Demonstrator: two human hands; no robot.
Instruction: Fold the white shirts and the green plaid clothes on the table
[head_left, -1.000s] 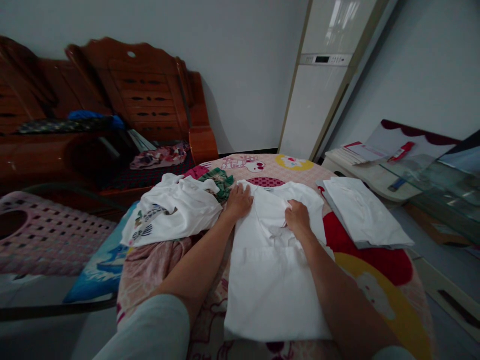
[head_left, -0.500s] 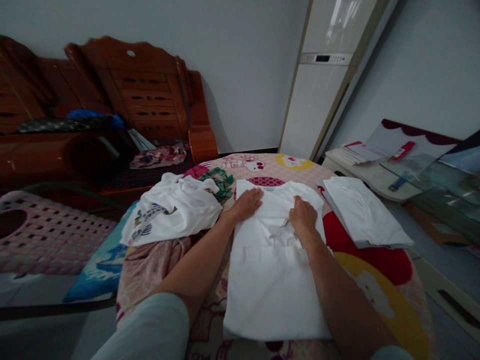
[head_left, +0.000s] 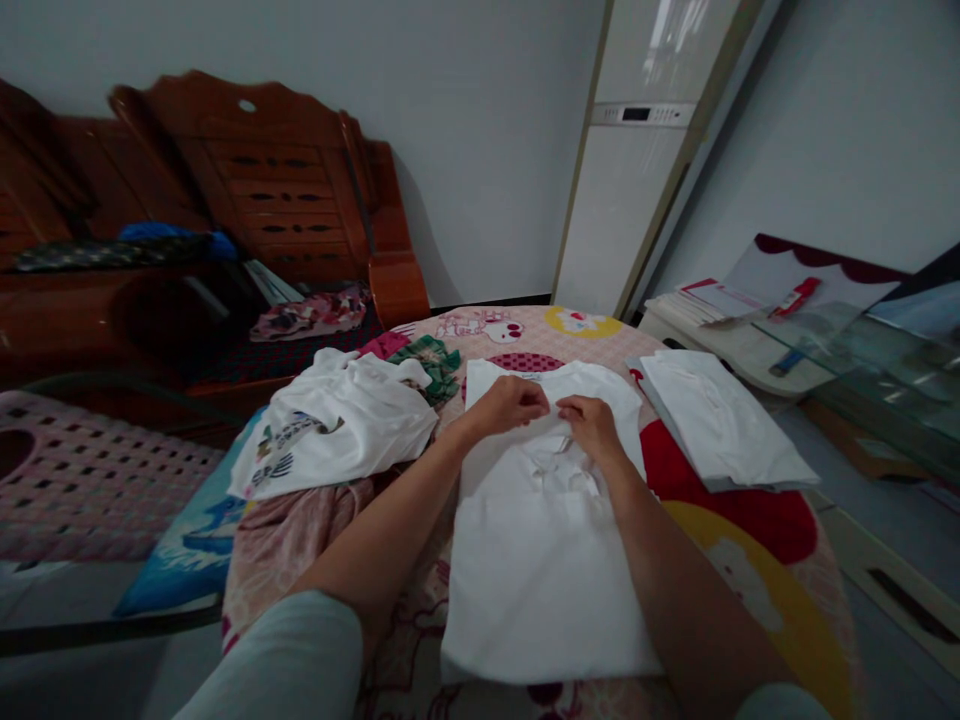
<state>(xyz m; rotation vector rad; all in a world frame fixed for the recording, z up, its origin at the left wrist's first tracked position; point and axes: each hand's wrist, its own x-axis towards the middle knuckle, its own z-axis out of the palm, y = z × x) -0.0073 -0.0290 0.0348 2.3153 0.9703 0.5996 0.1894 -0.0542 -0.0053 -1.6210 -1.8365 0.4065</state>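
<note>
White shirt [head_left: 544,590], flat, crumpled mid-body

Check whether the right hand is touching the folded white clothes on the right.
Apart. The head view shows the right hand at the middle white shirt, with a red tablecloth patch visible between that shirt and the folded white clothes.
</note>
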